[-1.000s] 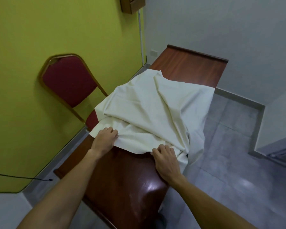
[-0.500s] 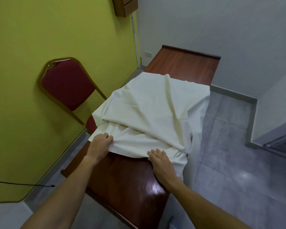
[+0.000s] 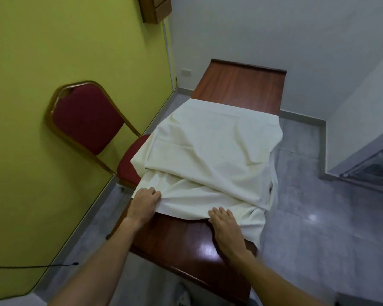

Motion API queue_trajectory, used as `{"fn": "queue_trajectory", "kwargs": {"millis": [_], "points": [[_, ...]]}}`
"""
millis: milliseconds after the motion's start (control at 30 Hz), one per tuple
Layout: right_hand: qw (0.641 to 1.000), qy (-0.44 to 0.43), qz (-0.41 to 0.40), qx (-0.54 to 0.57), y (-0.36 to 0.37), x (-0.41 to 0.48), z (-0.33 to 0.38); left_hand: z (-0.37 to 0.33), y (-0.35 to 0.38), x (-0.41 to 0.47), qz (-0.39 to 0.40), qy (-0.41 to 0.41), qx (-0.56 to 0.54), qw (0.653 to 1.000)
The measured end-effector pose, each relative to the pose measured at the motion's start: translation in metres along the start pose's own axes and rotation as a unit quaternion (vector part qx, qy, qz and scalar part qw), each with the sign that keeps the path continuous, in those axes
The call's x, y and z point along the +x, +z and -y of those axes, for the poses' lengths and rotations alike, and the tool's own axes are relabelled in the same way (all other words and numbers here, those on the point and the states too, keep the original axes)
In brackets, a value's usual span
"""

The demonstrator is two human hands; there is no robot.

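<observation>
A cream cloth (image 3: 210, 155) lies over the middle of a long brown wooden table (image 3: 241, 85), with an upper layer folded over a lower one. Its right side hangs off the table edge. My left hand (image 3: 145, 203) grips the cloth's near left corner, and the fabric bunches at the fingers. At the near edge further right, my right hand (image 3: 224, 226) rests on the cloth with its fingers laid flat and straight.
A red padded chair (image 3: 86, 115) with a gold frame stands left of the table against the yellow-green wall. A black cable (image 3: 42, 266) runs along that wall near the floor. Grey tiled floor (image 3: 318, 217) lies to the right.
The cloth's raised folds have flattened and its far edge now lies straight across the table. Both hands stay at the near edge.
</observation>
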State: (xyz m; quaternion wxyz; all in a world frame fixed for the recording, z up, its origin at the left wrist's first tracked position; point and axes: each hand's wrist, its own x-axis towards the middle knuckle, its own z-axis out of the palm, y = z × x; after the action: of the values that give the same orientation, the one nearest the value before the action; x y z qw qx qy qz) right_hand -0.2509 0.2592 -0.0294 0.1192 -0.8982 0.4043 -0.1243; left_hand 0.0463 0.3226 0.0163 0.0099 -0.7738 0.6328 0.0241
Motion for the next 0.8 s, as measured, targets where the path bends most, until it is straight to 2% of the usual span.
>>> {"fn": "queue_trajectory", "kwargs": {"millis": [267, 500, 600, 800], "points": [[0.999, 0.035, 0.040, -0.005, 0.011, -0.041, 0.032, 0.013, 0.016, -0.039, 0.025, 0.028, -0.002, 0.999], [0.998, 0.031, 0.048, -0.020, 0.021, -0.072, 0.052, 0.010, 0.035, -0.077, 0.044, 0.035, -0.007, 0.998], [0.999, 0.025, 0.034, -0.013, 0.014, -0.069, 0.055, 0.005, 0.038, -0.076, 0.033, 0.053, -0.022, 0.998], [0.995, 0.078, -0.066, -0.011, 0.003, -0.018, 0.050, -0.014, 0.026, -0.047, -0.024, 0.077, -0.054, 0.995]]}}
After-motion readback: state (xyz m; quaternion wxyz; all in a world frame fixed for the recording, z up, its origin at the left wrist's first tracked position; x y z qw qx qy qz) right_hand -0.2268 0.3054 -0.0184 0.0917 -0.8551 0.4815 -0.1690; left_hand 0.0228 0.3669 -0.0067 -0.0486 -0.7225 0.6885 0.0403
